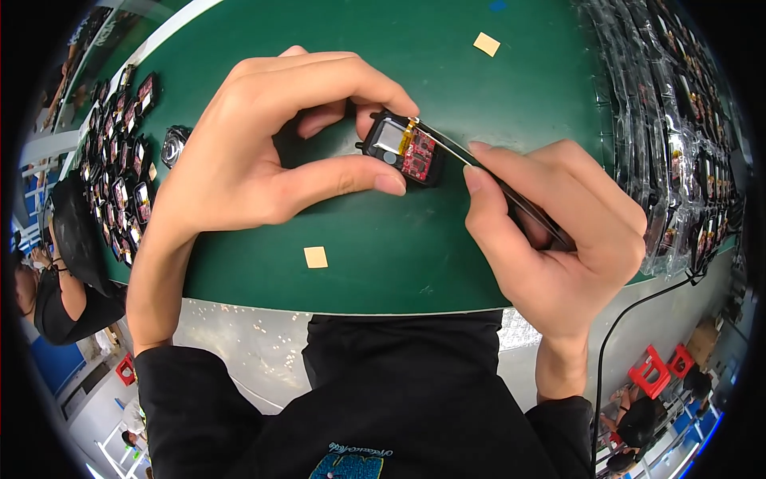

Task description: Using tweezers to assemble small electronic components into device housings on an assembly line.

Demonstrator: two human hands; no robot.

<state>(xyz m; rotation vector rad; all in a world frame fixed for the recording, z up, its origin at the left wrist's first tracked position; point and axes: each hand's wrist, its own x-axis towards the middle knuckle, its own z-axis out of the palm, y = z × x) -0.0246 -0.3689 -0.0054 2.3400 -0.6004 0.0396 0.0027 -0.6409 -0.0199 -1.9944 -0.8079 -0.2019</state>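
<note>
Between the thumb and fingers of my left hand is a small black device housing, tilted above the green table. Inside it show a red circuit board, a silver-grey rectangular part and a strip of amber tape. My right hand pinches a pair of dark tweezers. Their bright tips reach the housing's upper edge beside the amber strip. Whether the tips grip anything is too small to tell.
Many similar open devices lie in a cluster on the left. Clear plastic trays holding more are stacked on the right. Two pale yellow squares, one near and one far, lie on the green table. A black cable hangs at the right.
</note>
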